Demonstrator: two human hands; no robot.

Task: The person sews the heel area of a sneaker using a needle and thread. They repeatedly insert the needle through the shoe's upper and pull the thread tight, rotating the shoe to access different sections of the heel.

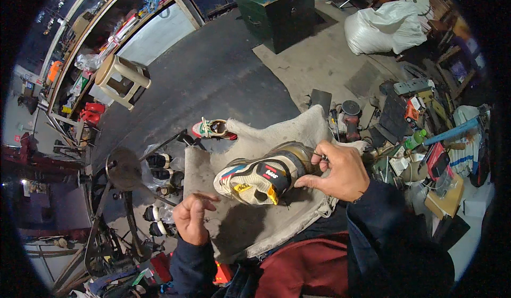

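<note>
From my remote view, the cream, black and yellow mesh sneaker [249, 183] lies on the rough beige cloth [207, 165], its long axis running slantwise across it: the pale mesh end points to the cloth's left edge, the dark olive end to its far right corner; I cannot tell which is the toe. My right hand [340, 173] is at the olive end, fingers curled around a small dark item [321, 158] that I cannot identify, thumb against the shoe. My left hand [196, 216] is at the cloth's left edge, near the pale end, fingers bent inward; I cannot tell whether they pinch anything. I count 1 sneaker on the cloth and 1 red, green and cream sneaker [214, 128] at its far left edge. Left of the cloth are at least 4 black-and-white shoes [158, 160], and past them a dark metal stand [123, 169] crowds that side. Beyond it are 1 beige plastic stool [123, 79], 1 dark green chest [277, 15] and 1 white woven sack [380, 29]. Right of it, 1 green bottle [415, 139] lies among heaped tools and scraps.
</note>
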